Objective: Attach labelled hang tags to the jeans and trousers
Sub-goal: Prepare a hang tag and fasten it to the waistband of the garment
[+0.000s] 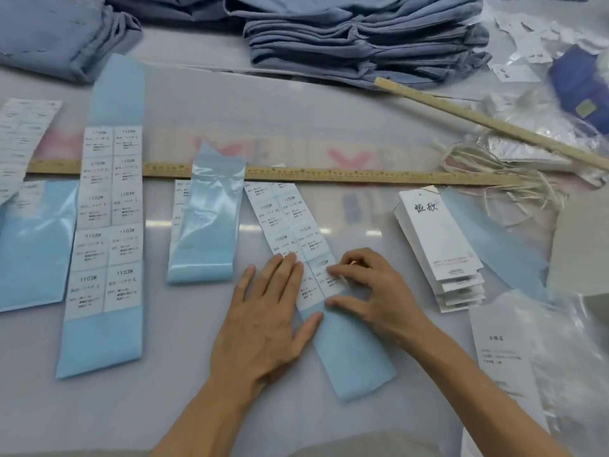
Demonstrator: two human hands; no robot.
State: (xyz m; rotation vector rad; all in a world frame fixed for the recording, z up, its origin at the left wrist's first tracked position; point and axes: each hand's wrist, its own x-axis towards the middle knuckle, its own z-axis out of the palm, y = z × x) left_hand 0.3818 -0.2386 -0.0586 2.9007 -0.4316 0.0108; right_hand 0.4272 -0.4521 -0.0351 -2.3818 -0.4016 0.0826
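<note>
1. Table (296,110): pale grey, glossy surface that reflects overhead strip lights; faint red markings show through beneath the top layer, beyond the fingers.
2. Left hand (263,311): laid flat, fingers (283,268) straight and pressing on the left edge of the XL label strip (296,239); thumb lies on the strip's bare blue backing.
3. Right hand (365,285): fingers curled, tips pinching the corner of one white label (329,275) on the same strip, just right of the left fingers.
4. XL label strip: runs diagonally away from the fingers, white labels printed "1103#" in two columns, blue backing bare below the hands.
5. Hang tags (438,245): a fanned stack of white cards with black characters on top, lying right of the right fingers and apart from them.
6. Tag strings (494,179): loose bundle of pale cord, beyond the hang tags.
7. Empty blue backing strip (207,219): shiny and folded, left of the left fingers.
8. L label strip (105,225): further left, long, two columns of labels on blue backing; more sheets lie at the far-left edge.
9. Wooden ruler (329,175): lies across the table beyond the fingers, under the strips; a second ruler (494,123) lies angled at far right.
10. Folded trousers (362,37): blue-grey stack at the table's far edge, well apart from the fingers; another pile (59,31) far left.
11. Clear plastic bags (560,341): right of the right fingers, with a printed white card (501,351).
</note>
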